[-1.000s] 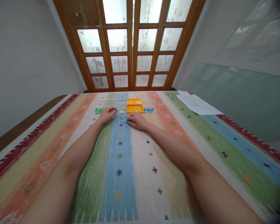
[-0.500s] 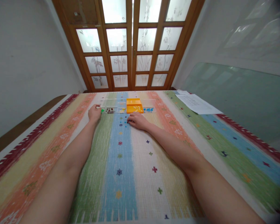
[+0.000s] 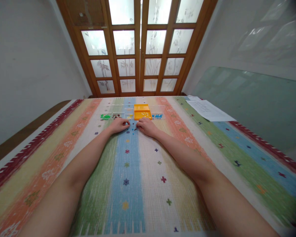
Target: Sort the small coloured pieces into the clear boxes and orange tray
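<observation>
My left hand (image 3: 119, 125) rests low over the cloth with thumb and forefinger curled into a pinch; anything between the fingertips is too small to make out. Facing it, my right hand (image 3: 146, 126) is closed, and a small dark piece (image 3: 135, 129) sticks out at its fingertips. A few tiny blue pieces (image 3: 133, 134) lie on the blue stripe between the hands. Just beyond are clear boxes with green pieces (image 3: 105, 116), dark brown pieces (image 3: 116, 116), yellow pieces (image 3: 130, 116) and blue pieces (image 3: 157, 116). An open orange box (image 3: 142, 112) holds white pieces (image 3: 145, 114).
A striped tablecloth (image 3: 125, 194) covers the table. Printed paper sheets (image 3: 207, 110) lie at the back right. Behind the table stand wooden doors with glass panes (image 3: 151, 67); a pale green glass-like panel (image 3: 256, 108) is on the right.
My left hand moved left to the green pieces, then came back right and nearer, beside my right hand. The brown and green pieces are uncovered now. My right hand stayed nearly in place.
</observation>
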A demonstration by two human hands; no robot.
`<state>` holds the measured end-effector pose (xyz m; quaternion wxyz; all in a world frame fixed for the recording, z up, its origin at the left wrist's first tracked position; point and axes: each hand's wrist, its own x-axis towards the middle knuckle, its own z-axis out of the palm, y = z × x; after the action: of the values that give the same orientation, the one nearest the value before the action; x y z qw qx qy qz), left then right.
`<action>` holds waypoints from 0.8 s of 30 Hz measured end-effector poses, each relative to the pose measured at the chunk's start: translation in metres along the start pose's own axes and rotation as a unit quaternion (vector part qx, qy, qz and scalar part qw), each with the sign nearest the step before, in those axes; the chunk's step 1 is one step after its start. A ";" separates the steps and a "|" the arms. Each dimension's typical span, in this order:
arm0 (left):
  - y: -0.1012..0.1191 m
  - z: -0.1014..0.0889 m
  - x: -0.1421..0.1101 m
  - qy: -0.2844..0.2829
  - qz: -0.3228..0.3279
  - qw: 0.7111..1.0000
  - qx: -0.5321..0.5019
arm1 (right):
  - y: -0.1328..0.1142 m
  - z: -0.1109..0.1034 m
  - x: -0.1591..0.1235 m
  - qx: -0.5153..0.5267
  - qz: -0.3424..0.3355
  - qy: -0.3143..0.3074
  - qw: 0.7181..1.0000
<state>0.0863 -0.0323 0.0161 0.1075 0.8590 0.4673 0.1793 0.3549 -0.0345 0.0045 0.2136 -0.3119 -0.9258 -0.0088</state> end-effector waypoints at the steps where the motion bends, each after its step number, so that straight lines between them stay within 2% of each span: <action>1: 0.005 0.001 0.000 -0.009 0.009 1.000 0.001 | 0.000 0.000 0.000 -0.003 -0.001 0.001 1.000; 11: 0.037 0.009 0.003 -0.034 0.026 0.998 0.035 | 0.005 0.003 0.001 0.005 0.038 0.011 0.999; 24: 0.040 0.014 0.004 -0.031 0.010 0.999 0.039 | 0.010 0.006 -0.001 0.016 0.067 0.026 0.997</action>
<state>0.1250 -0.0506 0.0188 0.0869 0.8723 0.4618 0.1352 0.3593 -0.0260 -0.0031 0.2430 -0.3696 -0.8968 0.0123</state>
